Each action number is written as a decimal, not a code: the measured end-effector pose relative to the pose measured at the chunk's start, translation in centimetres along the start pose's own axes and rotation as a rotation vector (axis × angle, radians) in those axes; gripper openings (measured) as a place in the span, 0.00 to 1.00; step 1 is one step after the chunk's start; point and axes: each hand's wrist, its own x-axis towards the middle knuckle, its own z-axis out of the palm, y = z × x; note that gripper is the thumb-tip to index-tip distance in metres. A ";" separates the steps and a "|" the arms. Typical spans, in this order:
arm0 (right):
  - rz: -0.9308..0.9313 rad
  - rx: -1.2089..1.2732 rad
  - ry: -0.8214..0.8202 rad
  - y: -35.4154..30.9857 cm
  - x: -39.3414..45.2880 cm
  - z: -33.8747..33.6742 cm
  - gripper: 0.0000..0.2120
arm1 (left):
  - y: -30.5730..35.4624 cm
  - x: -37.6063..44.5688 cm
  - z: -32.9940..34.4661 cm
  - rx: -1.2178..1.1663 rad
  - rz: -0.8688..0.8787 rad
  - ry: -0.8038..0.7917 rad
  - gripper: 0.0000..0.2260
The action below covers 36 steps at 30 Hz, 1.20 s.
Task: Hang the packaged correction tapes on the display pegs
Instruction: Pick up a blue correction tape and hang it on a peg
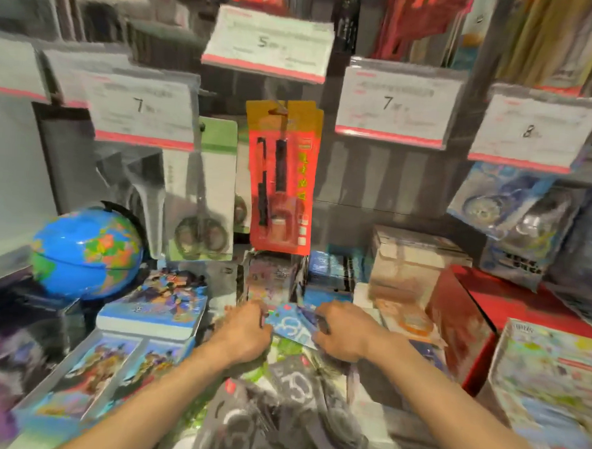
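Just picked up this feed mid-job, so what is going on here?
A person is at a stationery display, both hands down in a loose pile of flat packets. The left hand and the right hand grip a blue packet between them; the picture is blurred, so its contents are unclear. Grey packets lie nearer. Above, a red pack already hangs on a peg.

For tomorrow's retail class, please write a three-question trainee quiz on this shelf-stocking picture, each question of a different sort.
1. True or false: both hands hold the blue packet.
2. Which price tag number hangs right above the red-and-orange pack: A) 5 B) 8 C) 7?
3. What round item stands at the left of the shelf?

Key: 1 true: left hand and right hand grip it. 2 A. 3 the globe.
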 end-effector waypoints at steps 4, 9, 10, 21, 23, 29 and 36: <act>0.031 0.052 0.015 -0.1 0.3 0.3 0.20 | -0.4 0.4 0.0 -0.098 -0.009 0.004 0.17; 0.045 0.121 0.070 -0.3 -0.3 0.2 0.28 | -1.0 0.7 -0.2 -0.489 -0.094 0.026 0.14; 0.039 0.132 0.099 -0.5 -0.4 0.0 0.28 | -0.9 0.8 -0.4 -0.590 -0.103 0.042 0.14; -0.044 0.187 0.334 -2.8 -2.9 -1.1 0.37 | 0.4 -1.1 -2.1 -1.141 -0.117 0.000 0.10; -0.049 0.183 0.346 -2.3 -4.1 -1.6 0.38 | 1.3 -1.9 -1.9 -1.183 -0.089 -0.014 0.09; -0.047 0.332 0.352 1.3 -9.0 -4.4 0.29 | 5.9 -5.1 -1.5 -1.208 0.017 -0.036 0.09; -0.120 0.573 0.504 8.5 -15.4 -8.3 0.24 | 15.7 -9.4 -1.1 -1.111 0.229 0.085 0.08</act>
